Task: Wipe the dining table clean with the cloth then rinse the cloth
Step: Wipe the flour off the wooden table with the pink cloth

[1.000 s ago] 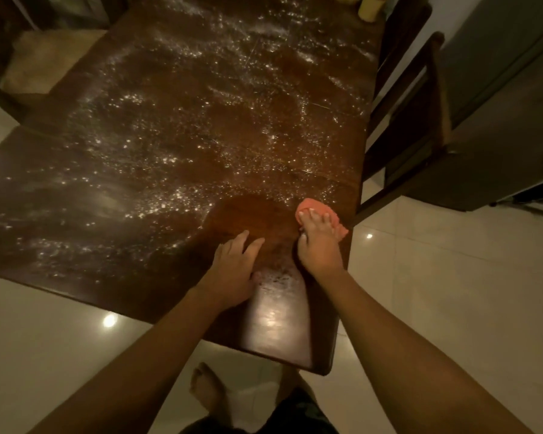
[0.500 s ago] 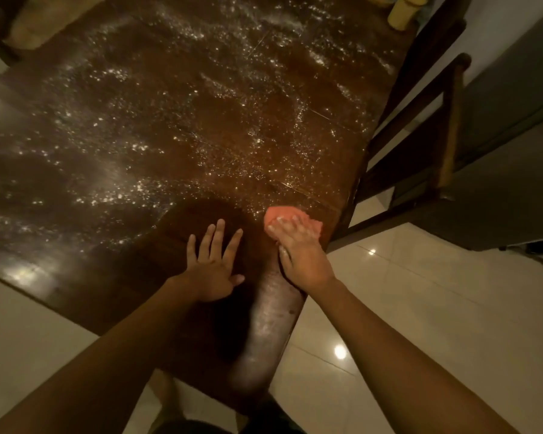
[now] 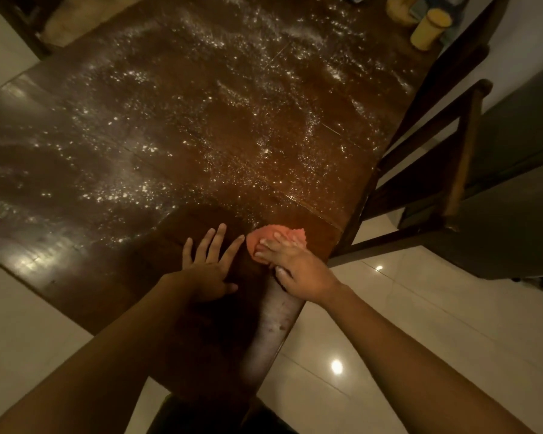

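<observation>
Near the right edge of the dark wooden surface, the right hand presses the pink cloth down, its grip curled over it. Just beside, the left hand lies flat, fingers spread. White powder covers the wood beyond.

Home dining area, dim warm light. Evidence: large dark wooden dining table w/ white powdery specks over most of its top; wooden chair at right edge; glossy pale floor tiles reflecting lamps; yellow containers at far right corner.
</observation>
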